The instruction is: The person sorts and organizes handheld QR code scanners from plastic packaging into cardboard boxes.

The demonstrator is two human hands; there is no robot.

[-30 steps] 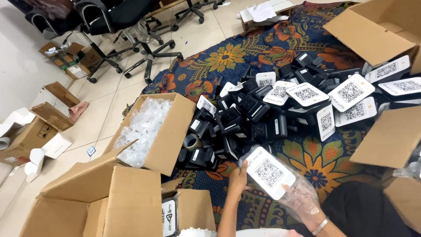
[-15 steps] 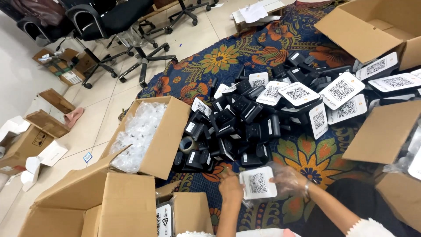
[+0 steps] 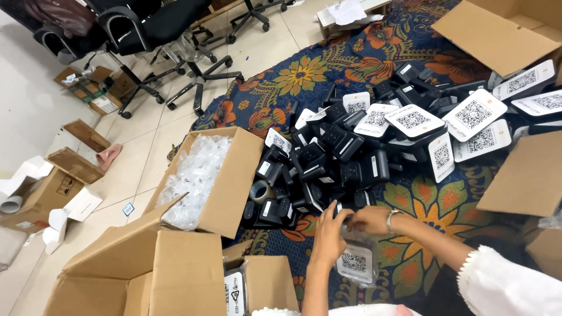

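Observation:
My left hand (image 3: 329,235) and my right hand (image 3: 367,219) meet above a white square-coded card device (image 3: 355,261) inside a clear plastic bag. Both hands grip the top of that bag, fingers pinched together. A bracelet sits on my right wrist. Just beyond the hands lies a heap of black devices (image 3: 328,169) on a flowered rug (image 3: 304,76). Several more white coded cards (image 3: 472,114) lie face up at the upper right.
An open cardboard box of clear plastic bags (image 3: 193,175) stands left of the heap. More cardboard boxes (image 3: 152,275) crowd the lower left, and another (image 3: 497,29) sits at the top right. Office chairs (image 3: 170,35) stand on the tiled floor behind.
The white card was held up in my left hand a second ago. It has come down toward me, and both hands have closed together on the bag's top.

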